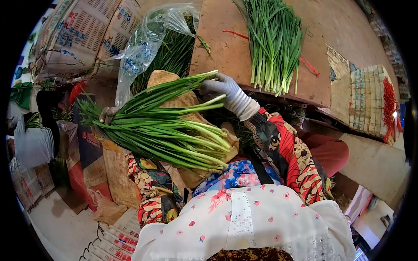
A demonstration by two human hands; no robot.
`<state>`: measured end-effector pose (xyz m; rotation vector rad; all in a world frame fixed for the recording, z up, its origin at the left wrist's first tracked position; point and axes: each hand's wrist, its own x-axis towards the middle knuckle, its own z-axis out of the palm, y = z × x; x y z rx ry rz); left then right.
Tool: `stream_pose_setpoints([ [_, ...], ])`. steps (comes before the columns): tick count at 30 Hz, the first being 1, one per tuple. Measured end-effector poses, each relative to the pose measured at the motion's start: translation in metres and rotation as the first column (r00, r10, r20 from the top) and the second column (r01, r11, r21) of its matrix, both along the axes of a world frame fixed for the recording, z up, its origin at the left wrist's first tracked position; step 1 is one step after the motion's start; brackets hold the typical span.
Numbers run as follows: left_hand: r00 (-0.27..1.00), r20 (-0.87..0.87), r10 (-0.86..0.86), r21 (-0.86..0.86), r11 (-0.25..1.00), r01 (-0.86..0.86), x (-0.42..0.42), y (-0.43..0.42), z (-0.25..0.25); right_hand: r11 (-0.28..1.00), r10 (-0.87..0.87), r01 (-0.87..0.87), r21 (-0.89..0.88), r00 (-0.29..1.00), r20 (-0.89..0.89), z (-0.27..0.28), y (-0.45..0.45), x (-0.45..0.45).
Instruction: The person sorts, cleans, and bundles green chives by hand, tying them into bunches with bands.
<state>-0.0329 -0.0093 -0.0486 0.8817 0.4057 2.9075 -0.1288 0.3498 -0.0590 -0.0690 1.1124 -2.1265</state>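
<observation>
Head view, catalogued as follows. Surface: one brown tabletop [217,48], scuffed, its near edge facing the person. Upon it, one loose bundle of greens [274,48], stalk ends at the near edge, with a red tie [235,33] on its left and a second strand of red [310,66] on its right.

Room: one clear plastic bag [143,50] of greens, beside the tabletop's left edge; large printed packages [80,35], upper left; one pale stack [368,98] hung with red ties [389,108], right; printed pale slats [119,239], lower left.

Principal item: one bunch of greens [161,124], held above the lap, off the tabletop's near left corner. Leaves long, narrow, deep green, glossy; stalks slender, paling to yellow-green and whitish at the ends, which fan unevenly toward the right. Leaf tips splayed and feathery at left.

Hands: left hand [109,114], dark, fingers closed around the leafy end. Right hand [224,92], in a pale glove with a striped cuff, fingers bent at the upper stalk ends; whether they pinch any stalk, cannot tell. Sleeves boldly patterned in red, black and tan.
</observation>
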Motion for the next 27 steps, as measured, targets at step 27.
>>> stream_pose_setpoints([
  [27, 0.997, -0.059, 0.047, -0.054, 0.997, -0.051, 0.011, 0.008, 0.033, 0.999, -0.046, 0.044, 0.012, 0.987, 0.155, 0.023, 0.024, 0.055],
])
